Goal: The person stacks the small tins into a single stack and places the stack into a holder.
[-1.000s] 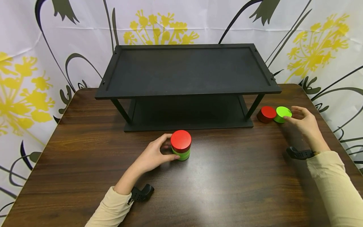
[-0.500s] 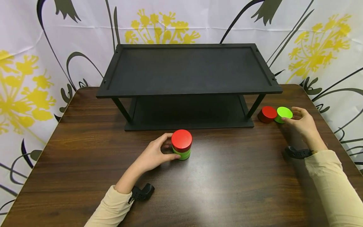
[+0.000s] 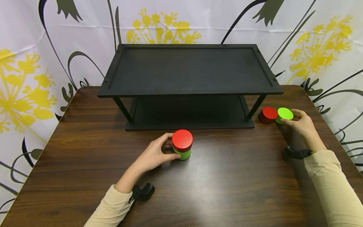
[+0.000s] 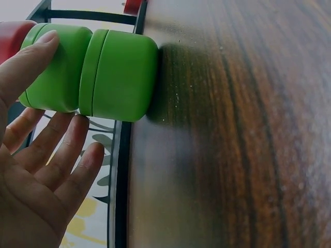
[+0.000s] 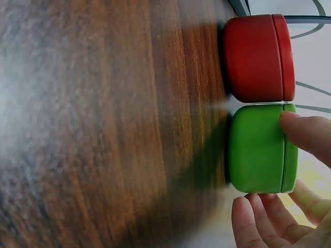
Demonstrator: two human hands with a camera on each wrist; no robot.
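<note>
In the head view a stack of lidded round tins stands on the table, with a red tin (image 3: pixel 182 140) on top. The left wrist view shows two green ones beneath it, an upper green tin (image 4: pixel 64 77) and a lower green tin (image 4: pixel 126 77). My left hand (image 3: pixel 151 156) holds the stack from the left, thumb against the upper green tin and fingers on the far side. At the right, another green tin (image 3: pixel 284 114) sits beside a second red tin (image 3: pixel 268 115). My right hand (image 3: pixel 304 127) grips this green tin, thumb at its lid and fingers opposite.
A black two-level shelf (image 3: pixel 190 69) stands at the back of the wooden table (image 3: pixel 227 176), its lower board behind the stack. The red tin at the right is near its right front leg. A patterned curtain (image 3: pixel 215 19) hangs behind.
The right thumb has slid a little further left along the front of the green tin. The left hand and the stack stay in place; the head view has shifted slightly.
</note>
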